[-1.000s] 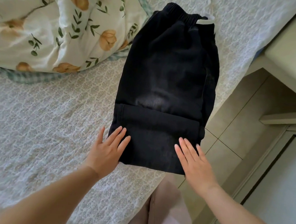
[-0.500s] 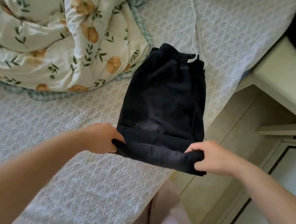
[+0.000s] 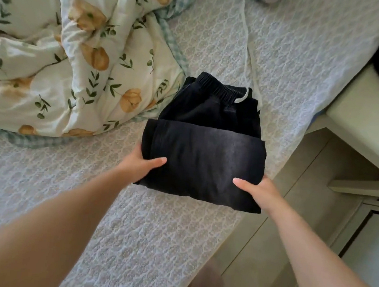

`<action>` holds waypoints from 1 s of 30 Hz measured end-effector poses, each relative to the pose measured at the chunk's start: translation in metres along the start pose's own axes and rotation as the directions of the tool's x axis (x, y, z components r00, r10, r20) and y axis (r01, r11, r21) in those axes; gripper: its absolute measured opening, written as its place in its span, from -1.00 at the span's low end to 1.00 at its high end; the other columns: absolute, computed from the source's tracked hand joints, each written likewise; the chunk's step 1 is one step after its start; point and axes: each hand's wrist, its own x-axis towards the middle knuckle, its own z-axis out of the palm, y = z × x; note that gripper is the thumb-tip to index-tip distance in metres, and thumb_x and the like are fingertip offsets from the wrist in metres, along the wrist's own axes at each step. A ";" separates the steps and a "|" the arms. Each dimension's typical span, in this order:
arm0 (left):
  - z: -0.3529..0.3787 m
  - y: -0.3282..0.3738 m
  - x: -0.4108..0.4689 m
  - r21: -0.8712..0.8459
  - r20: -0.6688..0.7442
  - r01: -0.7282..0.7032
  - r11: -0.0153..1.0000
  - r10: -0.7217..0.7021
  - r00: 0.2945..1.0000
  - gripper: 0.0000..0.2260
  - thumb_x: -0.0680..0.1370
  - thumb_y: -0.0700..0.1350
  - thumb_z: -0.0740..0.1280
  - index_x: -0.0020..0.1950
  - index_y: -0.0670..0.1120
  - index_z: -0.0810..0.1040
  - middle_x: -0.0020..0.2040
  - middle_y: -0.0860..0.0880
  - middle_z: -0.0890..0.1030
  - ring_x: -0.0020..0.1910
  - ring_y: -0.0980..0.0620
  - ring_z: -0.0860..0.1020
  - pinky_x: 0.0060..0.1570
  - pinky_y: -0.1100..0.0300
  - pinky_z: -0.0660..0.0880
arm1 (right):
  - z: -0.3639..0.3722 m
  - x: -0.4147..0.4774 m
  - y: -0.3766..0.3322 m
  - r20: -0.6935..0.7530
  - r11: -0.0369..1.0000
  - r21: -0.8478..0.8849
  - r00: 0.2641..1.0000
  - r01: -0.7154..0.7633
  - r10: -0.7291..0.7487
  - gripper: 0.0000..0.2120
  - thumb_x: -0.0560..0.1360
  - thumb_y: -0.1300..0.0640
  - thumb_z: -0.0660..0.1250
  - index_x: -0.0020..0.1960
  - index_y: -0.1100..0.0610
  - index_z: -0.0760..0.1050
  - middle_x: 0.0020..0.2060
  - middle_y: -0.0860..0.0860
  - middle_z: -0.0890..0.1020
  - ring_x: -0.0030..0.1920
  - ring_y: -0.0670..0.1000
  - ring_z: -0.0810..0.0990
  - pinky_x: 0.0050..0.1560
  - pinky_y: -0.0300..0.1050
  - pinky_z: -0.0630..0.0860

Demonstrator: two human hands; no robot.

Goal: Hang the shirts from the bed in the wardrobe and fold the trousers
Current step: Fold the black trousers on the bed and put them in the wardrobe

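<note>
Bed (image 3: 39,186) in pale quilted cover, floral duvet (image 3: 75,61) far left, black trousers (image 3: 205,159) at right edge, left grip (image 3: 139,166) and right grip (image 3: 258,190) clasping their near fold, tiled floor (image 3: 293,212) right.

Illumination: bright, even daylight; shadows soft and faint; wide-angle distortion curves the frame edges; left forearm (image 3: 34,232) slightly blurred; trousers (image 3: 203,158) hold little shadow detail.

Home bedroom: bed (image 3: 173,246) with quilted cover, floral duvet (image 3: 64,60), probably nightstand (image 3: 360,128) beside.
</note>
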 end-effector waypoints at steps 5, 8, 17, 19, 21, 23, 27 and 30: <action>0.007 -0.026 0.001 0.118 -0.094 -0.193 0.974 0.205 0.974 -0.52 0.53 0.16 0.29 0.41 0.13 0.28 0.10 0.25 0.48 0.10 0.15 0.48 0.00 0.23 0.42 | 0.009 -0.005 0.009 -0.253 0.959 -0.236 0.943 0.158 -0.218 -0.61 0.45 -0.04 0.38 0.22 0.08 0.46 -0.07 -0.13 0.57 -0.01 -0.03 0.52 0.04 -0.11 0.45; 0.012 -0.027 0.002 0.216 -0.116 -0.244 0.945 0.273 0.955 -0.56 0.56 0.18 0.20 0.42 0.16 0.25 0.10 0.20 0.51 0.00 0.17 0.48 -0.09 0.22 0.45 | 0.017 -0.011 0.020 -0.359 0.934 -0.320 0.892 0.159 -0.274 -0.63 0.52 -0.08 0.27 0.20 0.14 0.48 -0.16 -0.13 0.52 -0.06 0.01 0.52 -0.08 -0.14 0.40; 0.029 -0.029 -0.007 0.370 -0.354 -0.100 0.924 0.240 0.904 -0.29 0.48 0.21 0.32 0.51 0.02 0.11 0.35 -0.02 0.35 0.25 -0.02 0.43 0.09 0.08 0.46 | 0.020 -0.013 0.031 -0.329 0.958 -0.263 0.944 -0.113 0.021 -0.63 0.47 -0.22 0.24 0.07 0.05 0.44 -0.19 -0.12 0.52 -0.12 0.02 0.49 -0.15 -0.06 0.44; 0.030 -0.026 -0.010 0.578 -0.378 -0.173 0.798 0.449 0.809 -0.30 0.49 0.16 0.33 0.53 0.01 0.09 0.42 -0.07 0.23 0.39 -0.06 0.25 0.32 0.04 0.30 | 0.017 -0.016 0.019 -0.439 0.945 -0.323 0.892 -0.044 -0.109 -0.63 0.43 -0.19 0.32 0.08 0.04 0.38 -0.09 -0.09 0.50 -0.06 0.02 0.51 -0.10 -0.04 0.47; 0.035 -0.012 -0.010 0.774 -0.234 -0.275 0.570 0.661 0.713 -0.36 0.52 0.15 0.27 0.53 0.03 0.13 0.48 -0.08 0.19 0.47 -0.09 0.11 0.46 -0.09 0.07 | 0.011 -0.008 -0.006 -0.524 0.905 -0.414 0.786 0.101 -0.328 -0.58 0.43 -0.13 0.33 0.16 0.08 0.39 0.01 -0.06 0.47 0.02 -0.01 0.49 -0.02 -0.05 0.47; 0.049 0.005 -0.006 0.848 -0.041 -0.372 0.378 0.747 0.664 -0.46 0.57 0.21 0.13 0.52 0.09 0.18 0.53 -0.04 0.17 0.52 -0.09 0.04 0.46 -0.19 -0.08 | 0.004 0.015 -0.040 -0.542 0.900 -0.406 0.751 0.159 -0.377 -0.55 0.47 -0.11 0.29 0.24 0.13 0.41 0.11 0.01 0.47 0.12 0.01 0.46 0.11 -0.03 0.44; 0.084 0.015 0.009 0.895 0.209 -0.398 0.201 0.600 0.772 -0.40 0.51 0.36 -0.24 0.53 0.20 -0.09 0.57 0.00 -0.15 0.53 -0.07 -0.25 0.40 -0.19 -0.35 | -0.004 0.077 -0.107 -0.541 0.926 -0.377 0.817 -0.026 -0.197 -0.52 0.47 -0.29 0.14 0.01 0.10 0.53 0.19 0.14 0.43 0.22 0.16 0.38 0.14 0.05 0.38; 0.090 0.004 0.025 0.906 0.245 -0.383 0.182 0.513 0.823 -0.40 0.46 0.37 -0.33 0.48 0.23 -0.32 0.49 0.04 -0.42 0.44 -0.04 -0.46 0.35 -0.14 -0.47 | 0.002 0.108 -0.139 -0.431 0.951 -0.256 0.901 -0.176 0.050 -0.28 0.38 -0.39 0.20 0.25 0.17 0.44 0.18 0.11 0.42 0.22 0.12 0.39 -0.02 -0.06 0.37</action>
